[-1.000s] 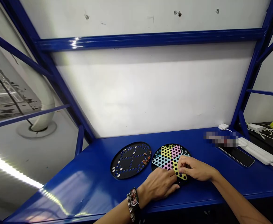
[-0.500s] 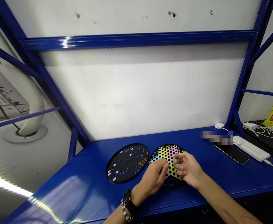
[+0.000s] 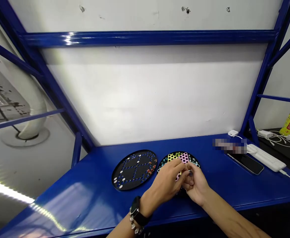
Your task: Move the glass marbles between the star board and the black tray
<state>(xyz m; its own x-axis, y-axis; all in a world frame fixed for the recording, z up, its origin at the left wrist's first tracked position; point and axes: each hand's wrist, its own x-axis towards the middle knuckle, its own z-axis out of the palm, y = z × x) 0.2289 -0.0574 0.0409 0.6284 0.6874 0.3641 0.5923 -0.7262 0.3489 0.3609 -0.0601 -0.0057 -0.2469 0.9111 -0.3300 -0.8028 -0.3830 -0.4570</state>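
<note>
Star board: the pink, yellow and pale-blue holed star board (image 3: 184,158) lies within the right-hand black tray, on the side of the blue table (image 3: 95,185) nearest the person, largely hidden beneath the hands.
Left hand: the left hand (image 3: 168,178) arches above the board, fingers bent and almost together, tips meeting those of the other hand; whether they grip anything cannot be told.
Right hand: the right hand (image 3: 196,185) is half curled, palm turned inward, thumb and fingers nearly closed; a small dark object (image 3: 190,173) seems to show among the fingertips, too small to name or to call firmly held.
Board's handling: it looks thin, light and fairly stiff, likely to flex at the points; the outer edge of a point, or a hole, probably offers the best hold.
Small object's handling: likely light, hard and quick to slip or roll, so best pinched between thumb and forefinger pads.
Right tray: round and black with a low rim (image 3: 194,156); green and pale-blue glassy pieces (image 3: 195,162) show around the star.
Left tray: a black holed disc (image 3: 127,170), just beside the other, bearing white rounds (image 3: 121,186) at its near left and reddish-brown pieces (image 3: 151,171) along its right.
</note>
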